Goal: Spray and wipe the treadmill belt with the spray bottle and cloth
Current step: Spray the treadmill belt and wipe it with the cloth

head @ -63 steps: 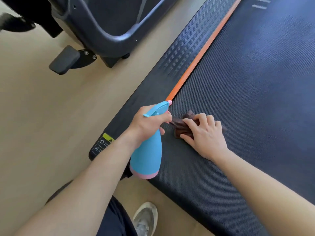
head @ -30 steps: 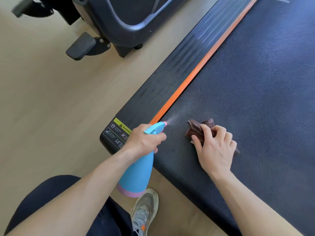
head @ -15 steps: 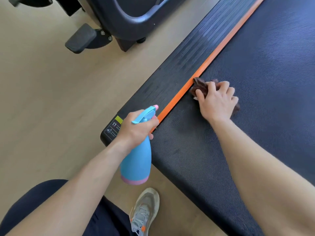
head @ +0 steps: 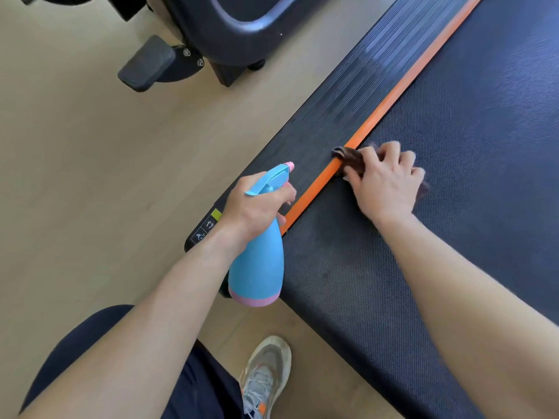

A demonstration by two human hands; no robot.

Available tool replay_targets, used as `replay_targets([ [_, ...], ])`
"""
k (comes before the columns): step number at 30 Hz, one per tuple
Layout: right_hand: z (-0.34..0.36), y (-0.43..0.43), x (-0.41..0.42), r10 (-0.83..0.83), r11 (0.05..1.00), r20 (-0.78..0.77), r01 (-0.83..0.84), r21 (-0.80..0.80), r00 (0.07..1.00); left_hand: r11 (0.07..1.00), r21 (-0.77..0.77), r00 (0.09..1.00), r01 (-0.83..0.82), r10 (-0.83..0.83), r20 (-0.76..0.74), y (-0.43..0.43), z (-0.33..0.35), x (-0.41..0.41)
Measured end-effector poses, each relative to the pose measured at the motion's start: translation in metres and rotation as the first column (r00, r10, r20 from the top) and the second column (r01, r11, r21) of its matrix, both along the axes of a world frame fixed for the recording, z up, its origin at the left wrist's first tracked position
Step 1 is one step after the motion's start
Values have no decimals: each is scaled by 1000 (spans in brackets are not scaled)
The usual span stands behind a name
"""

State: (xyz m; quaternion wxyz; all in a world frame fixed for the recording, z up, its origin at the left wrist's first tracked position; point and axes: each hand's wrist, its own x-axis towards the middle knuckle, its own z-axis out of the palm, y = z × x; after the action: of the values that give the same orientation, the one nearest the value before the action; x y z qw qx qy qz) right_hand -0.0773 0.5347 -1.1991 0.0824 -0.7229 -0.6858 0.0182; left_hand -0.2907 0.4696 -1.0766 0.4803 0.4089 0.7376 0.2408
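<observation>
The left hand (head: 257, 207) grips the neck of a blue spray bottle (head: 257, 267), fingers wrapped round it just below the trigger head. The bottle has a pink base and a pink nozzle tip. It is held off the ground over the treadmill's near left corner, and its nozzle points forward over the ribbed side rail (head: 348, 95). Whether a finger presses the trigger cannot be told.

The right hand (head: 387, 182) lies palm down on a dark brown cloth (head: 348, 157) with its fingers bent over it, holding the cloth bunched against the treadmill belt (head: 469, 176). The cloth sits at the belt's left edge. Its leading corner laps over the orange strip (head: 393, 92) that runs between belt and side rail, and a little of it shows past the hand on the far right side. The hand is blurred, so the exact lie of each finger is unclear.

A warning sticker (head: 208, 226) shows at the rail's near end, partly hidden by the left wrist. Another dark exercise machine (head: 230, 25) stands on the pale wooden floor (head: 90, 146) to the left, well apart from the treadmill. A grey sneaker (head: 266, 373) rests on the floor below the bottle, beside a dark trouser leg (head: 75, 343).
</observation>
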Motion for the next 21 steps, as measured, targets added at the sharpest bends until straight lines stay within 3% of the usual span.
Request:
replay_targets([
  [4, 4, -58, -26, 26, 997, 33, -28, 71, 999, 1000, -15, 1000, 11, -11, 18, 5, 1, -1],
  [8, 1, -139, -36, 378, 924, -19, -375, 79, 926, 997, -15, 997, 70, -70, 16, 12, 7, 8],
  [10, 0, -125, -20, 435, 898, 0, -434, 66, 900, 996, 5, 996, 91, -91, 10, 15, 8, 15],
  [13, -4, -69, 14, 200, 976, 45, -203, 75, 979, 993, 26, 993, 114, -115, 20, 17, 11, 30],
  [16, 1, -37, 37, -27, 999, -26, 28, 24, 999, 990, 34, 991, 134, -134, 17, 19, 14, 47],
  [18, 2, -55, 32, -55, 998, 1, 55, 37, 998, 986, 37, 986, 164, -165, 8, 20, 18, 60],
  [21, 2, -116, 21, 51, 997, 19, -52, 58, 999, 979, 35, 978, 200, -202, 44, 18, 24, 74],
])
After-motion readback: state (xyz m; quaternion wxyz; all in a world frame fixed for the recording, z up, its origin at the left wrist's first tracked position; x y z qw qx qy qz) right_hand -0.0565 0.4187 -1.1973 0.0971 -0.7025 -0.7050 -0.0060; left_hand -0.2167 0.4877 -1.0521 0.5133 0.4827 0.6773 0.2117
